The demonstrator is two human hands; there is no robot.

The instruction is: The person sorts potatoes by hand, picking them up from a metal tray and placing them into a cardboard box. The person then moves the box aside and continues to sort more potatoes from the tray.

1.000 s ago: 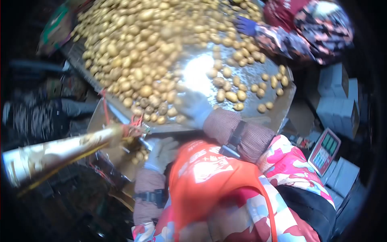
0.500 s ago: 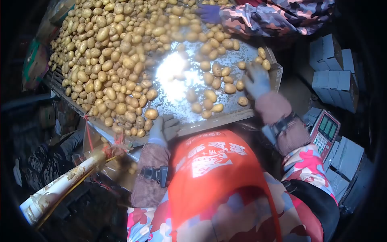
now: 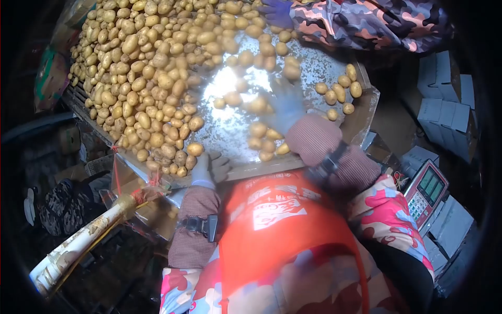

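My left hand [image 3: 210,168], in a pale glove, lies at the near edge of the metal-topped table [image 3: 238,152]. Its fingers are stretched out, beside a potato [image 3: 195,149] at the border of the big potato heap [image 3: 141,78]. Over the middle of the tabletop, my right hand [image 3: 287,107] is gloved and blurred, its fingers seemingly extended and holding nothing that I can see. Loose potatoes [image 3: 259,104] lie just left of it, partly washed out by glare. Several more potatoes [image 3: 339,93] sit at the table's right end.
Across the table, another person's purple-gloved hand [image 3: 277,13] and camouflage sleeve [image 3: 366,23] reach over the potatoes. White boxes [image 3: 444,118] are stacked at the right. A scale display [image 3: 426,193] stands nearer. A taped white pole [image 3: 78,243] juts up at lower left.
My right hand has swept leftward from the right end of the table to its middle, and loose potatoes there have shifted left. My left hand stays in place.
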